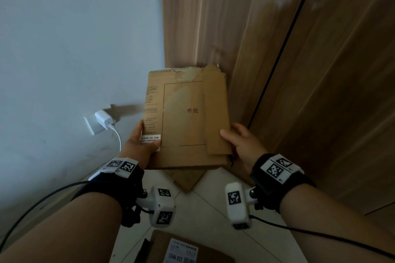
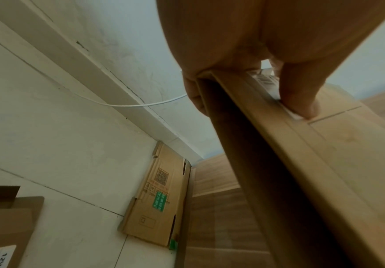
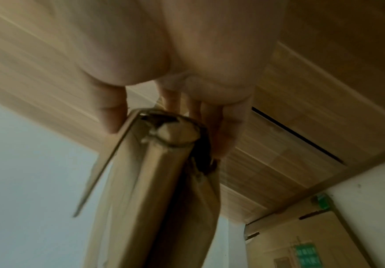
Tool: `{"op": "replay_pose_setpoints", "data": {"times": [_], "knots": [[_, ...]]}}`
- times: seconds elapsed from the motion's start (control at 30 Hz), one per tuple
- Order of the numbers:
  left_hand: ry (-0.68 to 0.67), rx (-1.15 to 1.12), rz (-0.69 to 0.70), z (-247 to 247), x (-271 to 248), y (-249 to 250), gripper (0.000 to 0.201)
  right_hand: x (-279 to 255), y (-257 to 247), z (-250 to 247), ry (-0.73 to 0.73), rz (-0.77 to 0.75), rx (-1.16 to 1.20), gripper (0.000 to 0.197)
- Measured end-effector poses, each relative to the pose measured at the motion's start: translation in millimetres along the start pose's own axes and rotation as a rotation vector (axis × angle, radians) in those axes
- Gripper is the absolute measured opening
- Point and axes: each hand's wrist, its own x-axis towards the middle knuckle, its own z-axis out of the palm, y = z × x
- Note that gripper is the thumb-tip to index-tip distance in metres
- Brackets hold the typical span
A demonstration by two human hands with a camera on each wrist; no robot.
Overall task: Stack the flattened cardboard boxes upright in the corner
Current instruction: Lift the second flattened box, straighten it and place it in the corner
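I hold a flattened brown cardboard box (image 1: 183, 117) with printed lines and text in front of the corner, between the pale wall and the wooden panel. My left hand (image 1: 142, 142) grips its left edge, thumb on the front by a white label; the left wrist view shows this box (image 2: 301, 163) pinched at its edge. My right hand (image 1: 239, 141) grips the right edge, thumb on a loose front flap, fingers behind. The folded box end (image 3: 163, 163) fills the right wrist view. Another flattened box (image 2: 161, 197) with a green sticker lies on the floor at the corner.
A white charger (image 1: 104, 120) with its cable hangs from a wall socket left of the corner. The wooden wardrobe panel (image 1: 277, 60) rises on the right. One more flat box with a white label (image 1: 183, 250) lies on the tiled floor near my feet.
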Motion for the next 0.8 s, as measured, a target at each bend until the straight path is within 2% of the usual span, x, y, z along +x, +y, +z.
{"op": "replay_pose_setpoints", "data": {"times": [0.07,0.17,0.3,0.57,0.8], "knots": [[0.003,0.014,0.01,-1.3,0.4,-0.8,0.073,1.8,0.7,-2.3,0.008,-0.001,-0.02,0.047],[0.008,-0.001,0.013,-5.2,3.0,-3.6,0.071,1.8,-2.4,-6.6,0.057,0.006,0.032,0.017],[-0.027,-0.043,0.017,-8.2,4.4,-2.8,0.069,3.0,-5.2,-8.3,0.118,-0.017,0.046,0.023],[-0.048,-0.145,0.012,-10.1,1.5,-1.6,0.062,-2.7,-7.8,-6.0,0.14,-0.05,-0.048,0.035],[-0.051,-0.217,0.017,-6.8,0.3,2.6,0.064,-5.3,-8.6,-3.4,0.174,-0.057,-0.059,0.017]]}}
